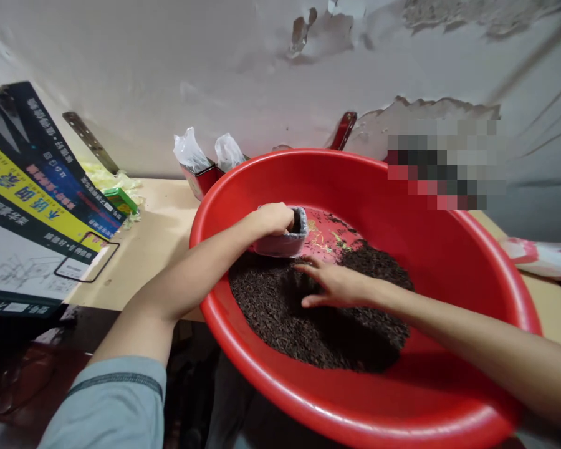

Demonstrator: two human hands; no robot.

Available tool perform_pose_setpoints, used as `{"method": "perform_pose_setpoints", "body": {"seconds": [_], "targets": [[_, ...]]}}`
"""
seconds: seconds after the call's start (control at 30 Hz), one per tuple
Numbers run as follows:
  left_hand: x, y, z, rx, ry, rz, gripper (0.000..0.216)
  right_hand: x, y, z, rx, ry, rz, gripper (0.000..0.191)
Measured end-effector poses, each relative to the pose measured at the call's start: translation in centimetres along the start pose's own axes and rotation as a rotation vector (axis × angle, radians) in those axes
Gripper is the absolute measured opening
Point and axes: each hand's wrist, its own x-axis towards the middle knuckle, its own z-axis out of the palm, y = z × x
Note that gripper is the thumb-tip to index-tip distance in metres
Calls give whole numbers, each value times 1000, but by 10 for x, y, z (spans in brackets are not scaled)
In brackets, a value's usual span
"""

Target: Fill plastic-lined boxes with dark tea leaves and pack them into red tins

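Note:
A wide red plastic basin (453,280) holds a heap of dark brown loose bits (280,318) that look like dry tea leaves. At the far side of the heap stands a small box-shaped container (280,245) with clear plastic film over its rim and dark contents inside. My left hand (275,218) is closed over the container's left rim, its fingertips hidden inside the mouth. Just to the right, my right hand (331,284) is held over the heap with fingers apart and nothing in it. Whether its fingertips touch the bits I cannot tell.
Behind the basin stand red tins (201,178) with clear plastic bags sticking out. A printed cardboard box (42,206) leans at the left, near a green packet (120,201). A red-and-white bag (542,252) lies right of the basin on the tan tabletop (161,218).

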Motion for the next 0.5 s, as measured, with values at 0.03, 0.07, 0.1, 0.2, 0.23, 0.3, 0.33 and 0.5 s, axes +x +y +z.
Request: {"method": "perform_pose_setpoints", "body": {"seconds": [0.03,0.07,0.1,0.2,0.23,0.3,0.33,0.5], "targets": [[3,0,1,35,-5,-6,39,1,-5,12,10,-76,2,105],[5,-2,2,68,-9,8,44,2,-9,22,30,-146,7,117],[7,-5,2,95,-31,35,47,2,-14,29,50,-215,7,124],[7,-12,-1,127,-208,76,46,0,-23,40,65,-379,-57,134],[6,-12,-1,129,-247,64,44,-1,-24,41,65,-405,-90,135],[5,-10,0,163,-198,11,41,-4,-26,42,71,-405,-141,135],[6,-8,1,195,-133,-13,40,-4,-26,43,68,-399,-146,134],[14,-3,4,169,-206,77,37,-3,-31,49,-39,-400,-132,127]]}}
